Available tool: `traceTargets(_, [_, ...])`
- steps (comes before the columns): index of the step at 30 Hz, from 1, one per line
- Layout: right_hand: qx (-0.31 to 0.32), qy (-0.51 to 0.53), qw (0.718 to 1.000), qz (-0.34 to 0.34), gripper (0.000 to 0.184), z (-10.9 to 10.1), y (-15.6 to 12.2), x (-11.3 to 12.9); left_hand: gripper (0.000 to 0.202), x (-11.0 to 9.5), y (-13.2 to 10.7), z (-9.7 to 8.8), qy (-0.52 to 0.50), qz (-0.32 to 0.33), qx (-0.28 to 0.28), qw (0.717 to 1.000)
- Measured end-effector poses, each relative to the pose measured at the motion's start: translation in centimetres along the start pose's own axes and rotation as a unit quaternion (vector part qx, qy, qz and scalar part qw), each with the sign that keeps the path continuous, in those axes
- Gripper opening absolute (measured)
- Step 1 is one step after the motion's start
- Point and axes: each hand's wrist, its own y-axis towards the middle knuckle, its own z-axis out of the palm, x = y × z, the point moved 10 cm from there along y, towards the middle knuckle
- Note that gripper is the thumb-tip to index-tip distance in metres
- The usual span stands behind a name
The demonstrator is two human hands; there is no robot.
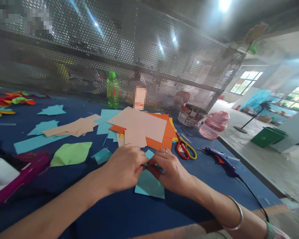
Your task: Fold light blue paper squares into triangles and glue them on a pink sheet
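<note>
My left hand [127,166] and my right hand [169,169] meet over the middle of the blue table, fingertips almost touching. Both pinch a piece of light blue paper [149,186], whose lower part hangs flat toward me while the pinched part is mostly covered by my fingers. Just left of my left hand lies a small light blue paper scrap [101,155]. Beyond my hands is a pile of peach sheets [149,124] and orange paper [168,134]. Scissors with red and yellow handles [185,149] rest to the right of my right hand.
A hot glue gun [221,161] with a cord lies at right, near a pink jug [214,124] and a round basket [192,115]. A green bottle [112,90] stands by the perforated metal panel [151,56]. Green paper [71,153] and a magenta object [27,176] are at left.
</note>
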Motion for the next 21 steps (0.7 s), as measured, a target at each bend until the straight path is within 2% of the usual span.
traceTargets(5, [0.011, -0.009, 0.999, 0.039, 0.010, 0.4, -0.1, -0.9, 0.012, 0.5, 0.1, -0.3, 0.006, -0.015, -0.009, 1.000])
traceTargets(10, [0.043, 0.007, 0.994, 0.099, 0.023, 0.9, -0.1, -2.1, 0.011, 1.8, 0.4, 0.0, 0.007, -0.032, 0.004, 0.999])
traceTargets(16, [0.083, 0.072, 0.972, 0.206, 0.021, 1.6, -0.6, -4.1, 0.008, 2.5, 0.3, 0.1, -0.001, -0.050, 0.004, 0.999])
traceTargets(21, [0.108, 0.130, 0.952, 0.254, 0.010, 2.4, -1.0, -5.0, 0.008, 2.8, 0.1, -0.2, -0.005, -0.066, -0.002, 0.998])
